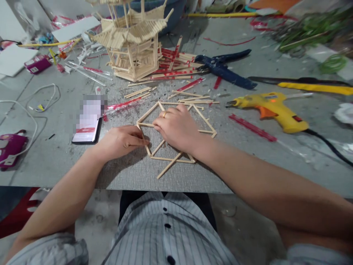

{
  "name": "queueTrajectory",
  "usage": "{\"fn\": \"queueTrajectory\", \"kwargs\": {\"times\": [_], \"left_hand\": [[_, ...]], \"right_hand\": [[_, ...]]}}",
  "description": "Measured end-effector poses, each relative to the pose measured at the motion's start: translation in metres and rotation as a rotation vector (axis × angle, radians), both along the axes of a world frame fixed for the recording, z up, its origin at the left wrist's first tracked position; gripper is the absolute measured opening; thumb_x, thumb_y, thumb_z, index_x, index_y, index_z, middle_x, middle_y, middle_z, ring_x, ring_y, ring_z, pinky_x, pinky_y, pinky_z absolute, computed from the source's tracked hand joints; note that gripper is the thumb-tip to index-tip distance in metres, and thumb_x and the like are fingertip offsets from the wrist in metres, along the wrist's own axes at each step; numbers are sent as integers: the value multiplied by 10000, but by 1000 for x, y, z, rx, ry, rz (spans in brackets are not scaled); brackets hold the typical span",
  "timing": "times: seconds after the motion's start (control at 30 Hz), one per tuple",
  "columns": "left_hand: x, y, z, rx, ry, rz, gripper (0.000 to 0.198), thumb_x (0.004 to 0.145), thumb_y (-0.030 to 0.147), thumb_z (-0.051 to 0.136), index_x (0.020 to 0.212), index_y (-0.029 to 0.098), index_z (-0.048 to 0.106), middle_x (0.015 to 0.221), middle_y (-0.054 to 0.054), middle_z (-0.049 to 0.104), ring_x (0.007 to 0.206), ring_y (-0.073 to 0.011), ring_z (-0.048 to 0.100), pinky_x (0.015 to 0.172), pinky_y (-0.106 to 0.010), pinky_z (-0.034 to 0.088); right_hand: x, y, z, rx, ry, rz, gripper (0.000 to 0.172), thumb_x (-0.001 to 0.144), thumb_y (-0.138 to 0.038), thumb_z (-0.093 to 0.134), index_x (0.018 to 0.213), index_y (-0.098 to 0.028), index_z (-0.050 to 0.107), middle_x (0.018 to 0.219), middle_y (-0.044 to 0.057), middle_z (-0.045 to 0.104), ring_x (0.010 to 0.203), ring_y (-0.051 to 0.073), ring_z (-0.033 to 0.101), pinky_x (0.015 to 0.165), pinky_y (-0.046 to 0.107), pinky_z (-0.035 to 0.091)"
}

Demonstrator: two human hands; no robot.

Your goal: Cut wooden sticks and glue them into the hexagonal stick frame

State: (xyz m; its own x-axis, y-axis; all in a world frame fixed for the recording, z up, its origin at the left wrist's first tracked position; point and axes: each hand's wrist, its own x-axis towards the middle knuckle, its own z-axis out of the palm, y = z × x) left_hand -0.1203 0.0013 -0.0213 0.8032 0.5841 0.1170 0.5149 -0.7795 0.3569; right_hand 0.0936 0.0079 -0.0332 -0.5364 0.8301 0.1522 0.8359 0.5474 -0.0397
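A six-sided frame of pale wooden sticks (172, 159), with sticks crossing inside it, lies flat on the grey table (121, 176). My left hand (122, 141) has its fingers closed on the frame's left edge. Over the middle of the frame rests my right hand (176, 125), a ring on one finger, its fingers bent down onto the crossing sticks; its fingertips are partly hidden. One loose-ended stick (165, 169) pokes out past the frame's near edge.
A stick pagoda model (135, 48) stands at the back, beside red-wrapped sticks (176, 75) and blue cutters (226, 70). On the right lie a yellow glue gun (275, 108) and a yellow-handled tool (317, 88). A phone (88, 121) lies left of the frame.
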Motion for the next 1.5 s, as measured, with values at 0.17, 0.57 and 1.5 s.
{"fn": "queueTrajectory", "kwargs": {"times": [0.17,0.57,1.5], "left_hand": [[1,0,1,-1,-17,1,277,964,292,515,968,276,792,909,-69,744,802,-157,693,698,-264,533],[0,3,-10,14,-84,-12,244,938,327,587,891,224,804,883,-65,734,767,-134,686,686,-224,517],[-6,9,-10,27,-35,12,392,993,429,452,951,256,801,922,-34,736,802,-130,678,706,-217,470]], "right_hand": [[0,0,-1,8,22,-2,263,915,-134,471,885,-189,727,912,77,720,871,231,553,768,387,237],[0,-1,-2,0,-6,-18,213,933,-204,510,918,-197,723,952,76,730,929,243,594,806,384,283],[210,-15,18,-258,115,-1069,336,880,-428,608,1065,-171,717,1114,132,706,904,224,593,730,326,365]]}}
